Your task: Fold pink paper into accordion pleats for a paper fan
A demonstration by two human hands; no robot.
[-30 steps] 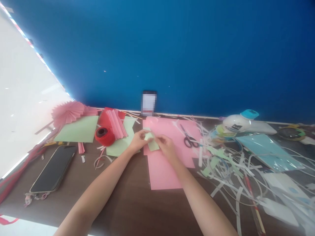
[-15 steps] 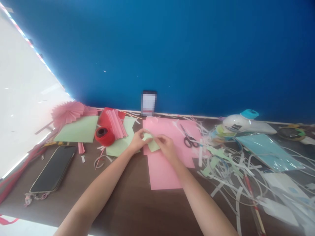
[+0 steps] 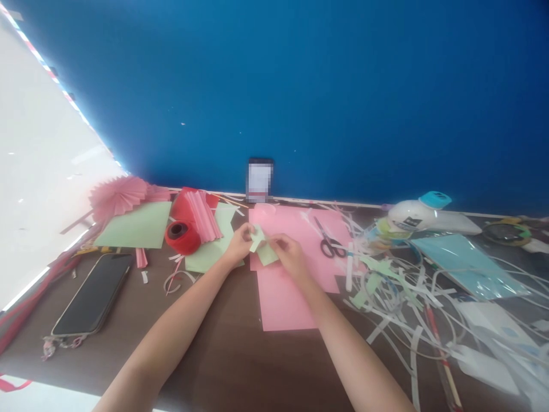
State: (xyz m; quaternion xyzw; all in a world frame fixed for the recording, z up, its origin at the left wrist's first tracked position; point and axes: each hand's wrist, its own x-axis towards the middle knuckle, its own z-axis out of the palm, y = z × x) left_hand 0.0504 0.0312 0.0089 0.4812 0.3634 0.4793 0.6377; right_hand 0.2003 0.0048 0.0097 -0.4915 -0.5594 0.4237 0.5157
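Between my hands, over the pink paper sheets [image 3: 283, 303], is a small piece of light green paper [image 3: 266, 255]. My left hand [image 3: 241, 242] pinches its left part, where a paler flap stands up beside the fingers. With thumb and fingers together, my right hand [image 3: 288, 252] grips the upper right edge of the same piece. Black-handled scissors [image 3: 331, 246] lie on the pink sheets, right of my right hand. A larger green sheet [image 3: 223, 223] lies left of my left hand, partly under pleated pink paper [image 3: 202, 216].
A red ribbon roll [image 3: 183, 237], a phone [image 3: 94, 294] and a pink paper fan [image 3: 120, 195] are on the left. To the right lie tangled paper strips [image 3: 394, 292], a glue bottle [image 3: 412, 216] and a blue plastic packet [image 3: 472, 266]. A blue wall [image 3: 300, 103] rises behind.
The left part of the green paper has been turned up, so a pale flap now shows by my left fingers. My left hand has shifted slightly left; my right hand stays about where it was.
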